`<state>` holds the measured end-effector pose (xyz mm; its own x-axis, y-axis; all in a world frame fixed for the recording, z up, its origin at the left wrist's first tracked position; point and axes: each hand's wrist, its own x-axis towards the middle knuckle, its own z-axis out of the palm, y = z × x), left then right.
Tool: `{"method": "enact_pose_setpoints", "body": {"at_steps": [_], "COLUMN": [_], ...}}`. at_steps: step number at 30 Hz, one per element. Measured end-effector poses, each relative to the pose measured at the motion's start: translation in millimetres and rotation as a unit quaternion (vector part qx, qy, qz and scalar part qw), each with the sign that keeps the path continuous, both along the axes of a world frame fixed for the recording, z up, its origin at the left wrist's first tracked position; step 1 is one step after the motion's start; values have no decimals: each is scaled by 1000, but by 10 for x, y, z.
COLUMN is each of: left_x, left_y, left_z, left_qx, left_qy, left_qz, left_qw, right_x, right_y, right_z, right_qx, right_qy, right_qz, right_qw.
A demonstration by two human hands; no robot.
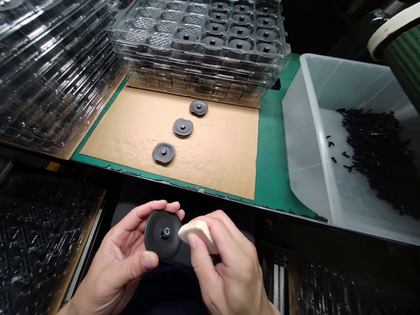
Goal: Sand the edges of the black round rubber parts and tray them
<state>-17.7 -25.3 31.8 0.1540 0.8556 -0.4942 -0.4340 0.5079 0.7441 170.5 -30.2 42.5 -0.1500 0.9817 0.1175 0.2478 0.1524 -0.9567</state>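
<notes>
At the right rim of the black disc (pixel 162 234) my left hand (pixel 121 264) grips, my right hand (pixel 235 264) pinches a cream pad (pixel 199 231)

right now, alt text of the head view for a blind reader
A person's left grip holds a dark disc with a central post; beside it, the right grip holds a pale pad. Beyond, three similar discs lie on cardboard in front of stacked clear trays, with a bin of dark pieces to the right.
</notes>
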Motion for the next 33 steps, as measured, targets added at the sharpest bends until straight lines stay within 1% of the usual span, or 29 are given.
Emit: {"method": "enact_pose_setpoints", "body": {"at_steps": [3, 5, 7, 9, 12, 14, 17, 19, 21, 24, 25, 28, 31, 33], "left_x": [2, 1, -2, -8, -28, -39, -45, -49, -59, -80, -86, -96, -102, -103], "left_y": [-11, -14, -8, 6, 36, 51, 57, 46, 28, -3, -12, -28, -32, -31], "left_z": [0, -3, -9, -21, -57, -81, -100, -107, -122, -157, -167, -177, -166, -153], "left_qx": [-2, -5, -13, -23, -17, -5, 1, 9, 17, 17, 14, 10, -3, -17], "left_qy": [-1, 0, -3, -16, -47, -57, -48, -38, -30, -24, -25, -36, -40, -44], "left_qz": [-1, 0, 3, 2, -2, 3, 3, -7, -16, -20, -22, -28, -25, -22], "left_qw": [1000, 1000, 1000, 1000, 999, 998, 999, 999, 999, 999, 999, 999, 999, 999], "right_x": [-11, 3, 37, 75, 99, 87, 55, 41, 39, 45, 48, 57, 72, 80], "right_y": [0, 31, 86, 137, 144, 99, 26, 10, 20, 46, 51, 55, 64, 74], "right_z": [-6, -55, -140, -228, -276, -237, -124, -56, -15, 6, 9, 17, 26, 33], "right_qx": [-11, 1, 20, 17, -18, -42, -73, -77, -59, -21, -21, -35, -19, -33], "right_qy": [13, 4, -28, -44, -5, 23, 49, 53, 35, -10, -17, -30, -61, -61], "right_qz": [10, 11, -21, -54, -74, -65, -31, 3, 31, 23, 22, 50, 26, 45], "right_qw": [1000, 1000, 999, 997, 997, 997, 996, 996, 997, 999, 999, 998, 998, 997]}}
